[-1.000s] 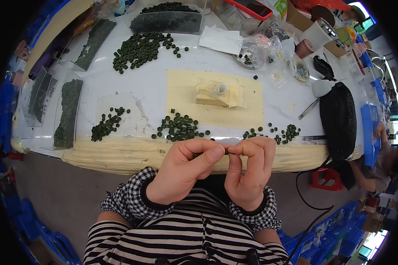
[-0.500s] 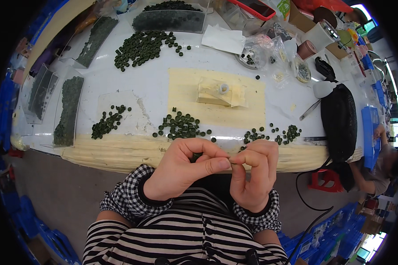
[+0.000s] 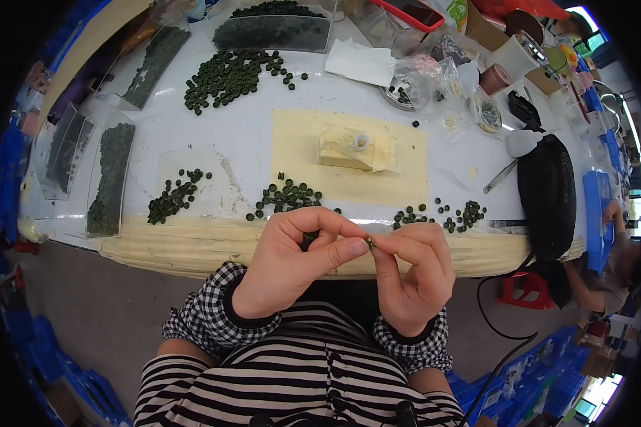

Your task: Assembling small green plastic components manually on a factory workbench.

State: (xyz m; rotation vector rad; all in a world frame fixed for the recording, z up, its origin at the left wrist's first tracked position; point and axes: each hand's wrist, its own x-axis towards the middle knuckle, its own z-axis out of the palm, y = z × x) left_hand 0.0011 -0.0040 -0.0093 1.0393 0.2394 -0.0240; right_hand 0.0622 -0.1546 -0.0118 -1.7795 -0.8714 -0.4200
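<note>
Workshop, taped worktable (image 3: 224, 146), clear trays (image 3: 271, 35) of green parts (image 3: 112, 178), blue bins (image 3: 597, 220)

Tiny part (image 3: 369, 243), mostly hidden, pinched between left hand (image 3: 281, 260) and right hand (image 3: 419, 276) fingertips; dark green piece (image 3: 308, 240) in left hand's curl

Inspected white surface (image 3: 228, 132) with yellowish front edge (image 3: 185, 249). Found directly on it: small dark-green discs (image 3: 224, 80) in several heaps, clear boxes (image 3: 110, 178) at left, yellow sheet (image 3: 295, 146) near middle, white paper (image 3: 358, 64), tweezers (image 3: 501, 176) at right.
</note>
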